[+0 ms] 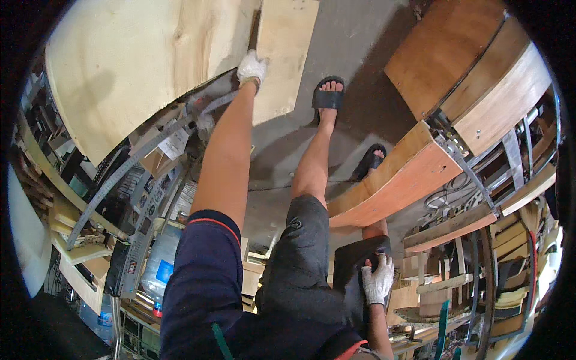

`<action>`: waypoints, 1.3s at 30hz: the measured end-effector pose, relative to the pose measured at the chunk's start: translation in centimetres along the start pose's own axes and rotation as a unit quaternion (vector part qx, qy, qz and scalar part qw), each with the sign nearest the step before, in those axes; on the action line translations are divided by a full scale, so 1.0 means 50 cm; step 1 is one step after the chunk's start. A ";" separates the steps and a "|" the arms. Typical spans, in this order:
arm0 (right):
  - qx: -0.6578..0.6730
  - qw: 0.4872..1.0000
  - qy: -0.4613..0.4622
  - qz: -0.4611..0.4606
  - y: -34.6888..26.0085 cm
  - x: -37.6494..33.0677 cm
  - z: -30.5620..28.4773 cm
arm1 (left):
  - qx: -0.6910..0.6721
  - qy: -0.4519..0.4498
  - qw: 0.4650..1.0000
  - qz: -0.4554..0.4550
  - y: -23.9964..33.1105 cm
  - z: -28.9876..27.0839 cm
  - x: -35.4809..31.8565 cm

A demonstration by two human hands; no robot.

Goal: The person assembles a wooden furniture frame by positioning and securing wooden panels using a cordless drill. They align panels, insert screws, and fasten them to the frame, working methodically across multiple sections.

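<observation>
My left hand (252,67), in a white knit glove, is stretched far forward with its fingers closed on the left edge of a narrow, pale plywood board (282,66). Part of the fingers is hidden. Just left of that hand lies a large light plywood panel (144,54) with a curved near edge; a dark gap separates it from the board. My right hand (378,279), also gloved, rests on the dark shorts over my right thigh. Its fingers lie fairly flat and hold nothing.
To the right stands a wooden-topped bench (384,186) with a metal fitting, and brown panels (447,51) behind it. Racks of wood offcuts (510,252) fill the right side. At left are a metal rail (108,195) and a large clear water bottle (162,261). My sandalled feet stand on the grey floor (354,36).
</observation>
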State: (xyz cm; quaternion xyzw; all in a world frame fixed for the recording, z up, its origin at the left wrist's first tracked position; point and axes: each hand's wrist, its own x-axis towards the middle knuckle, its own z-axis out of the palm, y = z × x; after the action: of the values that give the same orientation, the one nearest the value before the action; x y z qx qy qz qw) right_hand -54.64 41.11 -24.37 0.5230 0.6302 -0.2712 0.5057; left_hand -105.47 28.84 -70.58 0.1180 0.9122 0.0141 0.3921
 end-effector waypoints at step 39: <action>0.765 0.508 0.393 0.050 0.730 0.585 -0.286 | -0.478 -0.364 0.792 -0.110 1.028 0.318 -0.981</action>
State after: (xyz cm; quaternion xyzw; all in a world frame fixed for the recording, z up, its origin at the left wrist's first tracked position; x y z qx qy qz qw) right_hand -23.92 76.01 -39.58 0.7907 0.2848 -0.3891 -0.3772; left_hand -50.95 66.65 -40.59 -0.1894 0.5857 0.3615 0.7002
